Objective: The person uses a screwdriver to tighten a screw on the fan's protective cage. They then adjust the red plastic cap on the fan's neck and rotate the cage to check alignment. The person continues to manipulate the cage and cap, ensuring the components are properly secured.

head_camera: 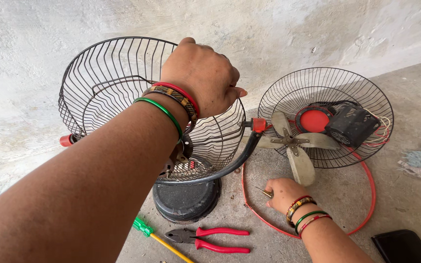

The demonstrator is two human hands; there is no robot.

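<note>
Hands: left (203,78) grips grille (123,97), right (283,195) by ring (366,214).

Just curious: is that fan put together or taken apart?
Taken apart: the blade and motor lie loose against one wire guard, off the stand.

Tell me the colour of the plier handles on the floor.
Red handles on the steel pliers, clearest in the head view.

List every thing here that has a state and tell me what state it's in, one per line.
left hand: gripping the rim of the fan guard, which stands upright on its base.
right hand: down on the floor, fingers closed on a small brass part.
fan blade: off the fan, lying flat.
pliers: closed.
second guard: lying detached.
</note>
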